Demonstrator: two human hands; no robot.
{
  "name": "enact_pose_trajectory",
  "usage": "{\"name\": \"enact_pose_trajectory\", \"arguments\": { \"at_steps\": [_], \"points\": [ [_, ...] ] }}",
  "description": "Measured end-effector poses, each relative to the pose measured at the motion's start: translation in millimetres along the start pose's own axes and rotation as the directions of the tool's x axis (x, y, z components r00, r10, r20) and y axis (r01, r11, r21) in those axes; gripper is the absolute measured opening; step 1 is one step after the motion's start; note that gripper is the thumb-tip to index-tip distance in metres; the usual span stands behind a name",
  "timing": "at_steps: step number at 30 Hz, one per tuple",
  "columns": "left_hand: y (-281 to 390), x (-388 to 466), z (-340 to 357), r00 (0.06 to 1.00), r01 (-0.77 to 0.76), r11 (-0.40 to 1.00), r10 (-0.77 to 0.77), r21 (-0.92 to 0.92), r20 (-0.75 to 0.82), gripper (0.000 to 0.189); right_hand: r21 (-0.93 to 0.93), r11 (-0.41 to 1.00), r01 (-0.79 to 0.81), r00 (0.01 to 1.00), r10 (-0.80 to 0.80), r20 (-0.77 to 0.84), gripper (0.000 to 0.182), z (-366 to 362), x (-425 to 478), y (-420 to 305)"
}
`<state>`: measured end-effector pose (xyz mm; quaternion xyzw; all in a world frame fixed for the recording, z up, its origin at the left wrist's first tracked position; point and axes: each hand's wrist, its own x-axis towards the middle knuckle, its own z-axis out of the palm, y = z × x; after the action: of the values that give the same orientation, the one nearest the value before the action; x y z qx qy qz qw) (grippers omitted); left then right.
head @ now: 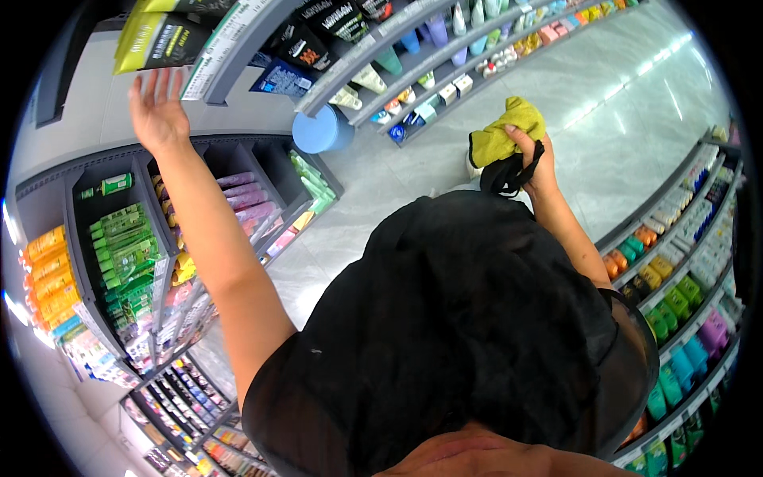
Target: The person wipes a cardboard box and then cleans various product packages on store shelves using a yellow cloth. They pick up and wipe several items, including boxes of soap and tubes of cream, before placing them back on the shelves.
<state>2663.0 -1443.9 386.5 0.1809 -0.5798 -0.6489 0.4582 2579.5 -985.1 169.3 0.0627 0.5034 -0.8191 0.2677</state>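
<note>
My left hand (160, 113) is raised at the upper left with its palm turned up and fingers apart. Its fingertips are just below yellow-and-black product pouches (164, 45) at the end of a top shelf; whether they touch is not plain. A shelf price strip (217, 50) runs beside the fingers. In my right hand (536, 161), right of centre, is a bunched yellow-green cloth (506, 131) with dark edging, pinched under the thumb. Black straps (511, 174) hang from the same hand.
Curved shelves of tubes (387, 59) and pouches stand ahead. A round blue container (322, 128) is under their near end. Compartments with green bottles (125, 238) and orange packs (50, 268) lie at left. Racks of colourful bottles (676, 304) line the right. Grey tiled floor (620, 137) runs between.
</note>
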Motion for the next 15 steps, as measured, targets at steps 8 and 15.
{"name": "enact_pose_trajectory", "arguments": {
  "at_steps": [8, 15],
  "points": [
    [-182.6, -117.0, -132.3, 0.946, 0.315, 0.91, -0.278, 0.27, -0.166, 0.007, 0.089, 0.98, -0.178, 0.951, 0.194, -0.241, 0.038, -36.4, -59.2, 66.7],
    [-309.4, -176.9, -108.1, 0.897, 0.429, 0.634, -0.385, 0.643, -0.218, 0.046, 0.171, 0.934, -0.315, 0.883, 0.354, -0.307, 0.041, -70.2, -71.8, 102.8]
  ]
}}
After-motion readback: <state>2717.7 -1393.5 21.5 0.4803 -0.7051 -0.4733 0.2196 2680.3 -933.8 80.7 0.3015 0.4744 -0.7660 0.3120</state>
